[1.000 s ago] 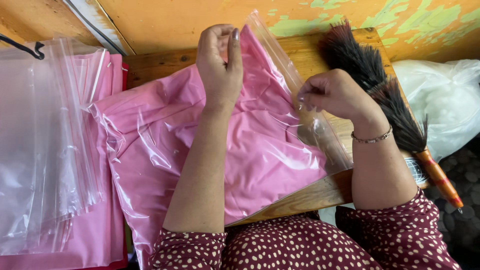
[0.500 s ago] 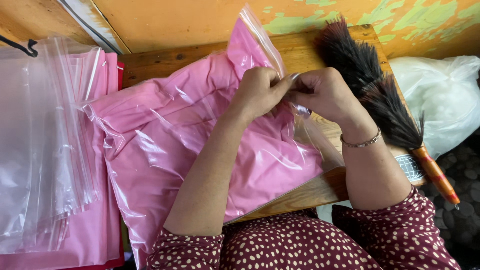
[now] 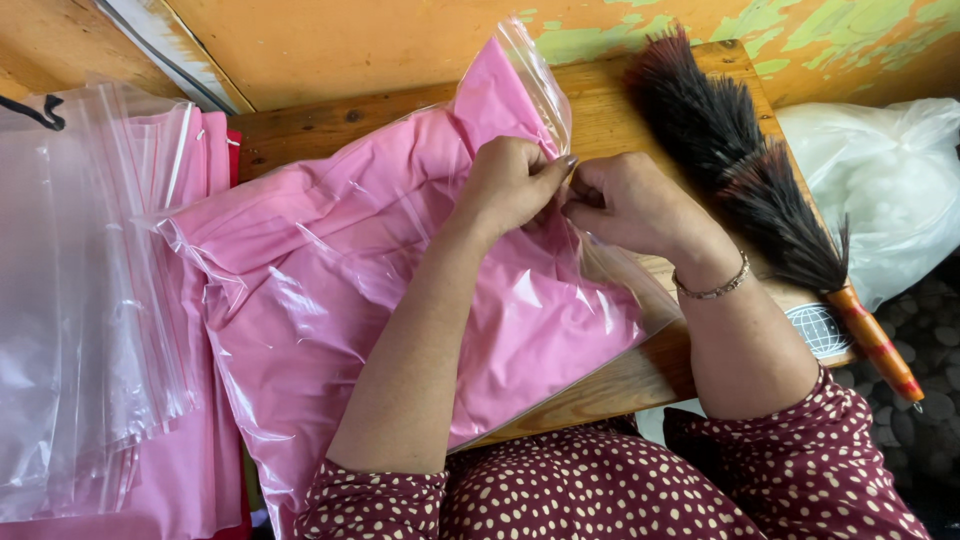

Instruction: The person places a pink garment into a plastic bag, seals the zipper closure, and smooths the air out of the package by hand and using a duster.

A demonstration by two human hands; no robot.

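Pink fabric in its clear zip bag (image 3: 400,300) lies flat mid-frame on our wooden table (image 3: 620,385), so our left hand (image 3: 510,185) and right hand (image 3: 625,205) meet at its right edge, fingertips pinched shut on the seal strip.

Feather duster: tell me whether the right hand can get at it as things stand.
Probably yes. The feather duster lies uncovered on the table just beyond the right hand, nothing between them. But that hand and the left hand are both pinching the bag edge.
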